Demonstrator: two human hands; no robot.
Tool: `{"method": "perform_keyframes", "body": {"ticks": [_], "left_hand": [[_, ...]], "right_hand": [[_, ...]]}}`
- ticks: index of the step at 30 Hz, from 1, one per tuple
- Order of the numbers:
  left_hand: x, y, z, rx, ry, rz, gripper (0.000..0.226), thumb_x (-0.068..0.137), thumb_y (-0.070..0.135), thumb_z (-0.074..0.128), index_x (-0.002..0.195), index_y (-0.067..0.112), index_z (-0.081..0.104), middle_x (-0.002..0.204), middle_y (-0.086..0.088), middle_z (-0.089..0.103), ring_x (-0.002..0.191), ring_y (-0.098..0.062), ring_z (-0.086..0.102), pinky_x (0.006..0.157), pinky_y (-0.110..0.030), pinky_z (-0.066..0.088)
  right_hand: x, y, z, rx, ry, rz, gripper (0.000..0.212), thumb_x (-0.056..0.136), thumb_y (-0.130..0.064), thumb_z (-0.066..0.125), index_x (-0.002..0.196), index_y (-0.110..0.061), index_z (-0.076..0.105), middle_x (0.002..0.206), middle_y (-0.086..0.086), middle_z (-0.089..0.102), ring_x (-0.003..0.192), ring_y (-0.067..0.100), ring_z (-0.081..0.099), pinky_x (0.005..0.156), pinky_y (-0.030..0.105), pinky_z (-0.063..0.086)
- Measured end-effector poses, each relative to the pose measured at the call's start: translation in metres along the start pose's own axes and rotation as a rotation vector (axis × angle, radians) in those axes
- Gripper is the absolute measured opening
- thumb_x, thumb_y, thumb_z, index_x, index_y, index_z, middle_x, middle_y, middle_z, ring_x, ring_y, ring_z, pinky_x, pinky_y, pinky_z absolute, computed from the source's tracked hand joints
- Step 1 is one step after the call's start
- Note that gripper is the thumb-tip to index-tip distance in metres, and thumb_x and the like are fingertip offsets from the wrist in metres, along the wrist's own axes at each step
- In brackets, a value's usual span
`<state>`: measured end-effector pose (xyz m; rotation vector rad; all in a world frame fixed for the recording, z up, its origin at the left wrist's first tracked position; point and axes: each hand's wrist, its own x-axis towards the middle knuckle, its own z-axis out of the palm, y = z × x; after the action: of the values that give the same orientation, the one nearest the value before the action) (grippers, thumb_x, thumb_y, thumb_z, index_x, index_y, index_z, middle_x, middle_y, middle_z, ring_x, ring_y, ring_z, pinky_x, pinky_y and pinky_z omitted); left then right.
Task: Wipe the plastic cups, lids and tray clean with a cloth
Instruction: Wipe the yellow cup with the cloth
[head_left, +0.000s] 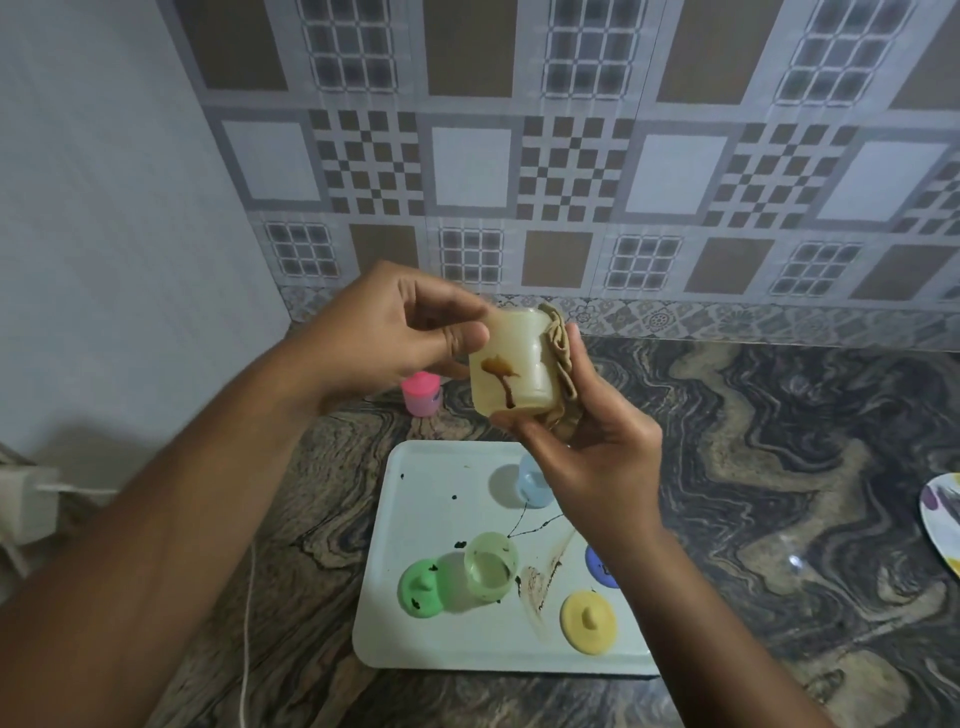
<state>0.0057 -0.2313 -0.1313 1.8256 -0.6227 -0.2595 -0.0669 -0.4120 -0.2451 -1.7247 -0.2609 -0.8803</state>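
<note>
Nearest the camera, on the dark swirled stone counter (779, 467): a white tray (447, 639), smeared with a brown streak and dotted with dark splatters and thin dark lines. On the tray's near right, a yellow lid (588, 622) with its knob up. To the left of it, a green lid (423, 587), spotted dark, just beside a translucent green cup (490, 566) tipped onto its side, mouth toward the camera. Partly hidden behind the right forearm, a blue lid (600, 567). Farther back on the tray, a pale blue cup (532, 483), partly covered by the right hand.

Held above the tray's far edge between both hands: a translucent yellowish cup (511, 364), tilted, marked with a brown stain running down its side. Left hand (395, 332) closed on the cup's upper left side, thumb and fingers pinching it. Right hand (597, 426) cupped under and around the cup's right side, pressing a bunched tan cloth (561, 353) against the cup's wall.

Beyond the left hand, off the tray on the counter: a pink cup (422, 396) with its pink lid on. At the far left, a white cord (249, 597) trailing down the counter. At the right edge, part of a patterned plate (943, 514). Farthest back, a patterned tiled wall (571, 156).
</note>
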Motion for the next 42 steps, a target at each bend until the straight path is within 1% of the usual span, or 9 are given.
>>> {"method": "perform_keyframes", "body": {"ticks": [9, 13, 16, 19, 22, 25, 29, 35, 42], "left_hand": [[0.006, 0.0, 0.012, -0.062, 0.027, -0.003, 0.027, 0.078, 0.025, 0.069, 0.101, 0.012, 0.075, 0.096, -0.001, 0.077, 0.094, -0.018, 0.074, 0.079, -0.033, 0.061], [0.008, 0.003, 0.019, -0.032, 0.09, 0.012, 0.019, 0.074, 0.03, 0.07, 0.089, 0.018, 0.074, 0.083, 0.003, 0.077, 0.085, -0.015, 0.074, 0.076, -0.033, 0.062], [0.006, 0.008, 0.024, 0.158, 0.155, 0.055, 0.025, 0.072, 0.047, 0.072, 0.089, 0.03, 0.077, 0.086, 0.007, 0.077, 0.085, -0.025, 0.074, 0.076, -0.05, 0.061], [0.002, 0.009, 0.022, 0.138, 0.093, 0.023, 0.036, 0.072, 0.055, 0.072, 0.1, 0.032, 0.077, 0.094, 0.006, 0.077, 0.087, -0.033, 0.074, 0.072, -0.06, 0.059], [0.003, 0.009, 0.018, 0.058, 0.053, 0.006, 0.029, 0.078, 0.032, 0.071, 0.104, 0.018, 0.075, 0.096, 0.002, 0.077, 0.092, -0.015, 0.074, 0.083, -0.04, 0.061], [0.01, 0.008, 0.021, 0.061, 0.135, 0.023, 0.01, 0.086, 0.018, 0.07, 0.094, 0.016, 0.075, 0.089, -0.002, 0.077, 0.088, -0.017, 0.074, 0.079, -0.029, 0.06], [0.015, 0.007, 0.022, -0.006, 0.192, 0.018, 0.005, 0.084, 0.019, 0.07, 0.086, 0.018, 0.074, 0.085, -0.002, 0.076, 0.084, -0.018, 0.073, 0.075, -0.028, 0.059], [0.013, 0.004, 0.022, -0.287, 0.104, -0.029, 0.02, 0.074, 0.018, 0.065, 0.088, 0.004, 0.069, 0.083, -0.006, 0.071, 0.079, -0.012, 0.071, 0.068, -0.024, 0.058], [0.012, 0.005, 0.022, -0.374, 0.071, -0.051, 0.016, 0.076, 0.019, 0.064, 0.086, 0.007, 0.069, 0.08, -0.001, 0.072, 0.08, -0.012, 0.071, 0.068, -0.027, 0.059]], "right_hand": [[-0.002, -0.005, 0.001, 0.021, 0.113, -0.007, 0.086, 0.08, -0.043, 0.083, 0.147, -0.004, 0.044, 0.127, 0.016, 0.07, 0.105, 0.021, 0.075, 0.087, 0.038, 0.062], [-0.001, -0.006, 0.002, -0.109, 0.109, -0.113, 0.079, 0.084, -0.036, 0.082, 0.143, 0.003, 0.047, 0.131, 0.028, 0.065, 0.118, 0.037, 0.069, 0.093, 0.046, 0.061], [0.003, -0.007, -0.002, -0.263, 0.077, -0.256, 0.073, 0.081, -0.024, 0.087, 0.136, 0.011, 0.052, 0.139, 0.03, 0.057, 0.133, 0.027, 0.059, 0.102, 0.03, 0.055], [0.004, -0.006, -0.007, -0.228, 0.089, -0.249, 0.076, 0.08, -0.024, 0.087, 0.136, 0.011, 0.05, 0.137, 0.03, 0.058, 0.129, 0.032, 0.062, 0.101, 0.035, 0.057], [0.006, -0.009, -0.008, -0.177, 0.105, -0.21, 0.076, 0.08, -0.026, 0.085, 0.138, 0.008, 0.048, 0.136, 0.026, 0.06, 0.125, 0.035, 0.065, 0.097, 0.045, 0.059], [0.007, -0.016, 0.0, -0.309, 0.074, -0.247, 0.066, 0.083, -0.016, 0.085, 0.136, 0.009, 0.054, 0.142, 0.029, 0.054, 0.129, 0.03, 0.061, 0.102, 0.036, 0.056], [0.006, -0.024, 0.007, -0.43, 0.018, -0.32, 0.058, 0.087, -0.007, 0.082, 0.135, 0.01, 0.056, 0.148, 0.035, 0.044, 0.131, 0.045, 0.057, 0.1, 0.038, 0.054], [0.011, -0.018, 0.001, -0.227, 0.148, -0.369, 0.032, 0.103, -0.009, 0.057, 0.125, 0.014, 0.059, 0.137, 0.038, 0.052, 0.128, 0.042, 0.061, 0.096, 0.045, 0.059], [0.007, -0.018, -0.001, -0.097, 0.198, -0.338, 0.027, 0.1, -0.003, 0.056, 0.121, 0.015, 0.059, 0.135, 0.037, 0.054, 0.127, 0.038, 0.063, 0.095, 0.049, 0.059]]}}
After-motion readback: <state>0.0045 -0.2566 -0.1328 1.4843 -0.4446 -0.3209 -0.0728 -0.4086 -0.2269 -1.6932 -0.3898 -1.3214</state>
